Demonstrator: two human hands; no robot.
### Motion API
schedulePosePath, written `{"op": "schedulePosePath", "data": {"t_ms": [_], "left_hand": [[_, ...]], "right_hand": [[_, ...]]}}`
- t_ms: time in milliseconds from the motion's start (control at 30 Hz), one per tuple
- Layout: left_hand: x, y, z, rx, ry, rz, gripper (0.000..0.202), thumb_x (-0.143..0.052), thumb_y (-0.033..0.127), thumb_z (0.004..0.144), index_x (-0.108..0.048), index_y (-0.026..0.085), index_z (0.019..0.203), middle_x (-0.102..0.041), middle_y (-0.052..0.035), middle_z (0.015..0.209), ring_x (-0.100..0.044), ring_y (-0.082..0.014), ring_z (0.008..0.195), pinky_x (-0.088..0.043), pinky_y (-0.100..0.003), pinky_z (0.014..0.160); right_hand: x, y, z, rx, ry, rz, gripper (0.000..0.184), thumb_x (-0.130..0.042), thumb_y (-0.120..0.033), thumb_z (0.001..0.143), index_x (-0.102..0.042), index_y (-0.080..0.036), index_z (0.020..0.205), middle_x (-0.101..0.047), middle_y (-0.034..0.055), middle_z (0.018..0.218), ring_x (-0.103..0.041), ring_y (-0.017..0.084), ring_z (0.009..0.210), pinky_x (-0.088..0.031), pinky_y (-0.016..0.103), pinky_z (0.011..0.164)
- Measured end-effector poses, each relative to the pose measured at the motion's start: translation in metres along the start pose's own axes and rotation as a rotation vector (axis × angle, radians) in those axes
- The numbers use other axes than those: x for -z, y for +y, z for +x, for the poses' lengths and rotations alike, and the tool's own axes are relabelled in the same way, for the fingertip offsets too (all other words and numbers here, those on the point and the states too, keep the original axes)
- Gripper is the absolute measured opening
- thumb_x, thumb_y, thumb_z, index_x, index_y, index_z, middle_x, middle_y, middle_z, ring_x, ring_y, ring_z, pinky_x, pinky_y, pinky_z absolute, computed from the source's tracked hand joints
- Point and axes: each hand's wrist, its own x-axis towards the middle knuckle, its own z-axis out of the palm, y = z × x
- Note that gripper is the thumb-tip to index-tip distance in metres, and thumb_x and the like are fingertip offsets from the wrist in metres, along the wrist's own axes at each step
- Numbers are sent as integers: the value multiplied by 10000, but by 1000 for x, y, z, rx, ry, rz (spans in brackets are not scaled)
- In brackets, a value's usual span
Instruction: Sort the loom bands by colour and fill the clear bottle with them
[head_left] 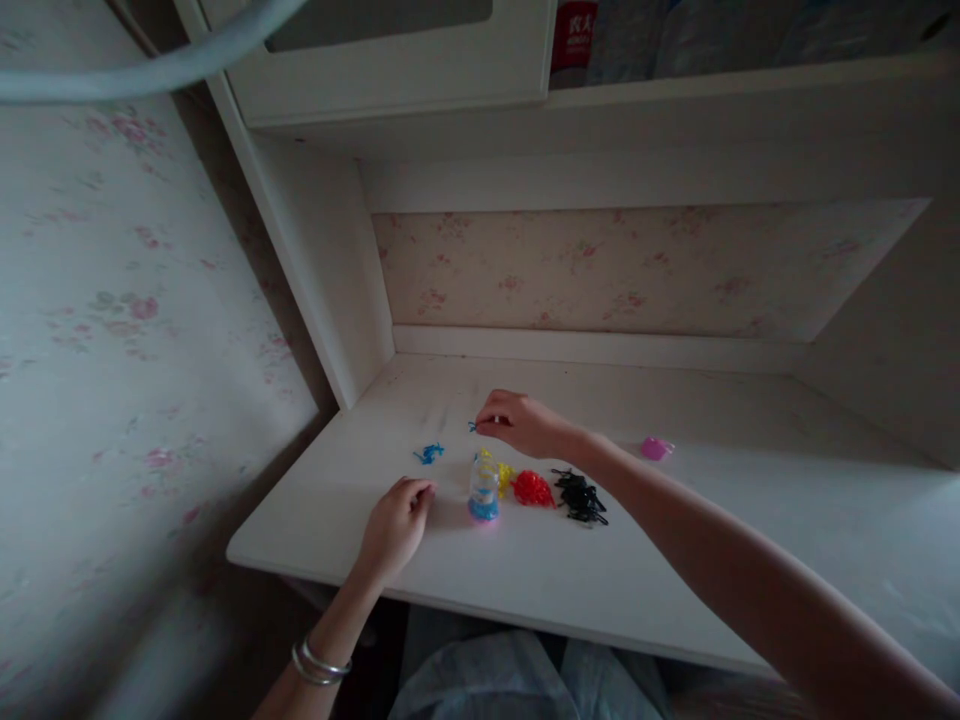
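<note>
Between my hands stands a small clear jar (484,490) with blue elastic bands (484,508) in its lower part. My right hand (514,418) is above and behind the jar, its fingertips pinching a small blue elastic band (472,427). Left of the jar, my left hand (399,520) is closed, with thumb and fingers pressed together; whether anything is in it I cannot make out. A few loose blue bands (429,454) lie beyond that hand. Yellow bands (504,478), a red bunch (533,489) and a black pile (580,498) spread rightward from the jar.
A pink piece (657,448), perhaps a lid, lies farther right on the white desk (720,540). Overhead, a cabinet shelf (675,95) holds bottles. A side panel (322,260) and flowered wall (135,400) bound the left; the desk's front edge is close to my lap.
</note>
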Motion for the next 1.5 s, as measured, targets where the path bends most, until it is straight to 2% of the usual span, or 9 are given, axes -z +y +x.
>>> {"op": "schedulePosePath", "data": {"t_ms": [200, 367, 533, 667, 900, 1100, 1233, 1400, 1500], "left_hand": [[0, 0, 7, 23, 4, 2, 289, -416, 374, 884, -652, 207, 898, -673, -58, 904, -626, -171, 819, -475, -283, 753], [3, 2, 15, 28, -34, 2, 271, -434, 356, 868, -654, 204, 913, -685, -59, 922, -628, -180, 875, -469, -294, 799], [3, 0, 13, 71, -54, 21, 262, -432, 338, 865, -657, 210, 901, -686, -54, 927, -630, -189, 867, -472, -306, 791], [1, -2, 11, 74, -47, 21, 263, -428, 340, 865, -658, 218, 904, -688, -49, 935, -630, -194, 872, -472, -306, 785], [3, -2, 13, 85, -50, 36, 265, -432, 347, 865, -656, 214, 908, -689, -48, 938, -632, -186, 867, -469, -293, 770], [6, -4, 26, 124, -55, 182, 251, -458, 359, 857, -628, 202, 952, -674, -51, 901, -625, -171, 821, -449, -262, 737], [4, -5, 38, 187, -73, 372, 273, -483, 407, 840, -622, 186, 919, -662, -63, 877, -626, -189, 796, -437, -266, 708], [-3, -2, 49, 205, -84, 522, 247, -473, 362, 853, -629, 178, 907, -650, -84, 915, -632, -197, 806, -436, -267, 707], [-4, -2, 52, 173, -101, 531, 235, -430, 307, 880, -632, 192, 914, -645, -78, 943, -630, -184, 812, -434, -260, 707]], "right_hand": [[38, -41, -30, 131, -83, -200, 221, -463, -311, 916, -670, -231, 924, -588, 19, 937, -552, 105, 759, -388, 232, 682], [37, -47, -35, 219, -124, -425, 237, -457, -284, 918, -648, -199, 806, -573, 27, 838, -493, 107, 651, -332, 250, 568], [40, -56, -31, 306, -137, -568, 197, -472, -143, 889, -615, -199, 766, -565, 31, 801, -481, 126, 675, -320, 272, 577], [43, -63, -28, 334, -193, -671, 189, -487, -128, 875, -612, -202, 754, -574, 32, 801, -474, 133, 667, -306, 282, 567], [43, -59, -30, 338, -154, -551, 226, -438, -177, 912, -643, -220, 827, -591, 31, 821, -487, 130, 687, -331, 275, 601], [43, -57, -45, 192, -44, -396, 279, -385, -278, 945, -660, -227, 944, -631, 47, 897, -556, 137, 755, -398, 271, 680], [22, -54, -76, 30, 103, -122, 277, -407, -284, 937, -672, -209, 958, -645, 48, 850, -585, 125, 741, -432, 240, 680], [-33, -50, -122, -183, 290, 149, 278, -451, -331, 915, -687, -187, 893, -652, 58, 803, -586, 132, 695, -453, 234, 628], [-60, -49, -141, -308, 317, 215, 264, -468, -320, 905, -687, -189, 838, -644, 49, 761, -582, 139, 679, -446, 239, 608]]}}
